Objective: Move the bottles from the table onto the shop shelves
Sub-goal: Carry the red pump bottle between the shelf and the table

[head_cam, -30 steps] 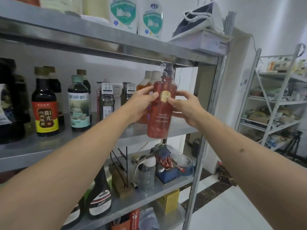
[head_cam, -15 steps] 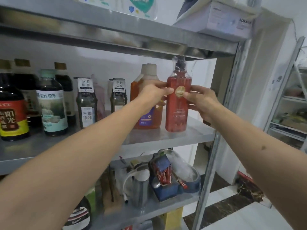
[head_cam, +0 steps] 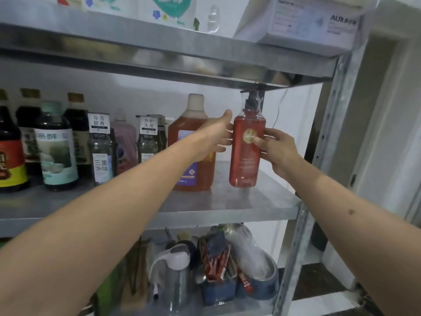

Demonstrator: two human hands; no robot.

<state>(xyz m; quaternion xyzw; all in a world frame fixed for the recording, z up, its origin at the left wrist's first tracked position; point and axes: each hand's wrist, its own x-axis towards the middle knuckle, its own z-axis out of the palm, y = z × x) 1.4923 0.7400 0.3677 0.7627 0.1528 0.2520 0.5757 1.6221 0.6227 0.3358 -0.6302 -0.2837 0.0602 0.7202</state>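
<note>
Red pump bottle (head_cam: 246, 153) stands upright on the middle steel shelf (head_cam: 250, 201), right of frame centre, its black pump just under the shelf above. Right hand (head_cam: 276, 151) grips it from the right side, thumb pressed on the gold round label, fingers curled behind. Left hand (head_cam: 216, 137) lies at the bottle's left side, fingers fairly straight, tips touching or nearly touching it; cannot tell which. Amber bottle with cream cap (head_cam: 193, 147) stands just beside, left of the red one, partly behind the left hand. Further left: 2 tagged clear bottles (head_cam: 101, 151), a pink one, dark sauce bottles (head_cam: 57, 144). White AUX box (head_cam: 314, 21) at upper right.
</note>
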